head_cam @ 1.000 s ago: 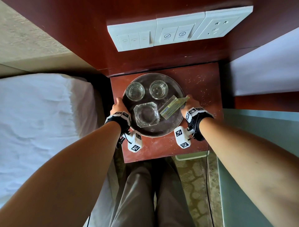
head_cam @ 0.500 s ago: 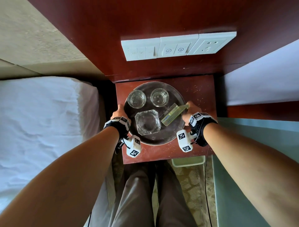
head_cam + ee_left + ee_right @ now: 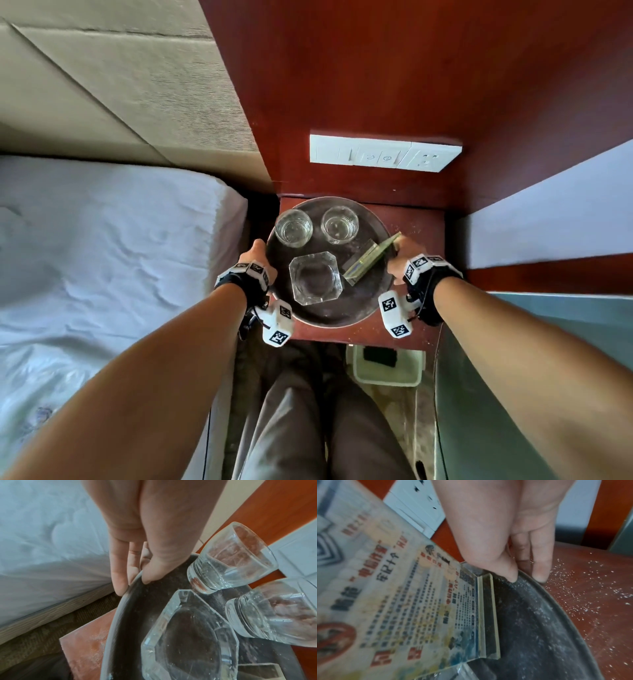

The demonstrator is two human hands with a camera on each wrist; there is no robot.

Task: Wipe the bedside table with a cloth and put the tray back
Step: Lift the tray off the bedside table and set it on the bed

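Tray (image 3: 329, 317) rim pinched by both hands, left (image 3: 257, 254) and right (image 3: 401, 255), thumbs on top.

Both hands, left (image 3: 257, 255) and right (image 3: 401, 253), on opposite rims of the round tray (image 3: 329, 317) above the bedside table (image 3: 416, 219).

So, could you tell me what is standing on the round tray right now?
The tray carries two glass tumblers, a glass ashtray and an acrylic sign stand. What lies behind the sign is hidden.

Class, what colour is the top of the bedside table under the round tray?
Reddish-brown wooden tabletop, speckled with white dust; clearest in the right wrist view.
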